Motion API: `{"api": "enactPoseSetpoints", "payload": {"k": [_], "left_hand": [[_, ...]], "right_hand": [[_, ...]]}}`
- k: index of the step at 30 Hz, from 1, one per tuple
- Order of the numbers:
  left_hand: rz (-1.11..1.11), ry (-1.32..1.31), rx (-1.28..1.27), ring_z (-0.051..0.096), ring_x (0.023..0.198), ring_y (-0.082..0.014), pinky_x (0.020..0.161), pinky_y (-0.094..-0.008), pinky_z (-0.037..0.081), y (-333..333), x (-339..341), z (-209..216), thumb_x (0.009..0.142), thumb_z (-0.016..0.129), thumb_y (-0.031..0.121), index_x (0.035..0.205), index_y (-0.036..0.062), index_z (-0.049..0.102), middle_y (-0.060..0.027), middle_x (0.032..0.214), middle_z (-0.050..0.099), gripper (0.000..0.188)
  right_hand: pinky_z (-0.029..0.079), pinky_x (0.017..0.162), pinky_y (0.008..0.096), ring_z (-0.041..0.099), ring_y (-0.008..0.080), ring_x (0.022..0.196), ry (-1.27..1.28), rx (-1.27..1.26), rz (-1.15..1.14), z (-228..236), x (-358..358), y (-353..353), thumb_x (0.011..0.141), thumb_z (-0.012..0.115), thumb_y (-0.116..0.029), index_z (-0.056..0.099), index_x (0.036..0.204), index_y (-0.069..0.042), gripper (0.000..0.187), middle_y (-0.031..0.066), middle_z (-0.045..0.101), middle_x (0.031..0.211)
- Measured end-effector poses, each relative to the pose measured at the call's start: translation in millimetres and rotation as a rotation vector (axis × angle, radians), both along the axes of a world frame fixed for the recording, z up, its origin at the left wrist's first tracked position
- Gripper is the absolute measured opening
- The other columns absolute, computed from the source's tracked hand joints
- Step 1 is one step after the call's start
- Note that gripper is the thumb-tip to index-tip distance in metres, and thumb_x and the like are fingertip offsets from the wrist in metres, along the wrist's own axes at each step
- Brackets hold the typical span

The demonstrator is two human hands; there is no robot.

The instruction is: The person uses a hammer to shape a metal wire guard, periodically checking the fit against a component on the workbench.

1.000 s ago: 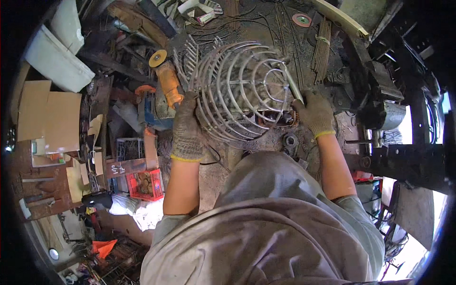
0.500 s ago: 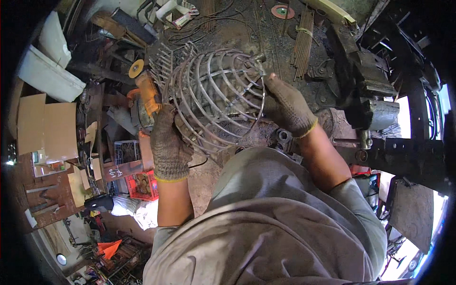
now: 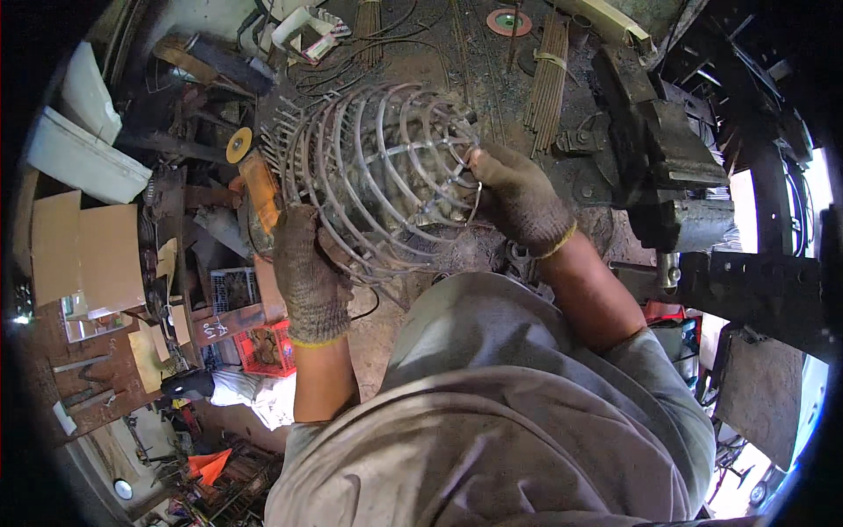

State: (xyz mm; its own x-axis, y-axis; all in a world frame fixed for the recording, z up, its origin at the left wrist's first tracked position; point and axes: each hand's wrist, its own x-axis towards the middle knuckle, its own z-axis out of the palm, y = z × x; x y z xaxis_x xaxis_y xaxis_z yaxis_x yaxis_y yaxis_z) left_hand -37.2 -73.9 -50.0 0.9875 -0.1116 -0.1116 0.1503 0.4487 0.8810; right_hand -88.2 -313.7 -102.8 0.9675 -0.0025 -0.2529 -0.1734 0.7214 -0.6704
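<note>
A rounded cage of bent steel wire [image 3: 386,167] lies on the dirty metal workbench [image 3: 492,79] in front of me. My left hand [image 3: 306,272], in a knitted work glove, grips the cage's lower left rim. My right hand [image 3: 518,198], also gloved, clasps the wires on the cage's right side. Both hands hold the cage between them, just above my chest.
An orange angle grinder [image 3: 255,180] with a yellow disc lies left of the cage. A heavy bench vise [image 3: 663,167] stands at the right. Bundles of welding rods [image 3: 549,70] lie behind. Cardboard [image 3: 83,255], a white tub [image 3: 83,162] and a red crate [image 3: 268,347] sit at the left.
The cage has turned and shifted between my hands. My left hand slid down to the lower left rim, and my right hand moved up along the right side.
</note>
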Motion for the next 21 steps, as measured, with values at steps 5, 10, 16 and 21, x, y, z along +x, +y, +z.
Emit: {"api": "enactPoseSetpoints", "payload": {"k": [5, 10, 16, 21], "left_hand": [[0.055, -0.076, 0.038, 0.068, 0.083, -0.0175, 0.071, -0.0311, 0.057, 0.0, -1.1, 3.5, 0.090, 0.066, 0.025, 0.111, 0.0048, 0.060, -0.0077, 0.099, 0.067, 0.030], [0.057, -0.148, 0.195, 0.063, 0.096, -0.0194, 0.083, -0.0330, 0.051, 8.6, -10.6, 12.8, 0.090, 0.065, 0.031, 0.121, 0.0037, 0.056, -0.0084, 0.110, 0.063, 0.042], [0.049, -0.245, 0.233, 0.063, 0.098, -0.0192, 0.086, -0.0331, 0.052, 20.9, -21.6, 12.0, 0.091, 0.064, 0.028, 0.120, 0.0030, 0.055, -0.0081, 0.109, 0.062, 0.040], [0.144, -0.270, 0.334, 0.062, 0.097, -0.0179, 0.085, -0.0331, 0.052, 18.1, -36.2, 10.7, 0.090, 0.064, 0.022, 0.120, 0.0029, 0.054, -0.0070, 0.108, 0.061, 0.037]], "right_hand": [[0.051, 0.083, 0.0315, 0.063, 0.0170, 0.092, -0.078, -0.066, 0.063, -3.0, -2.5, -7.9, 0.097, 0.056, -0.031, 0.057, 0.121, 0.005, 0.043, 0.0110, 0.065, 0.104], [0.051, 0.083, 0.0313, 0.064, 0.0186, 0.092, -0.029, 0.310, 0.144, -1.7, 6.7, -12.9, 0.102, 0.047, -0.036, 0.059, 0.115, 0.004, 0.044, 0.0107, 0.066, 0.103], [0.051, 0.092, 0.0370, 0.064, 0.0257, 0.103, -0.184, -0.390, -0.026, -21.2, 18.3, -12.9, 0.100, 0.050, -0.037, 0.055, 0.123, 0.003, 0.046, 0.0152, 0.064, 0.113], [0.050, 0.081, 0.0277, 0.062, 0.0139, 0.091, -0.065, -0.050, 0.052, 5.9, 4.0, -10.8, 0.100, 0.053, -0.034, 0.056, 0.121, 0.004, 0.043, 0.0059, 0.065, 0.105]]}}
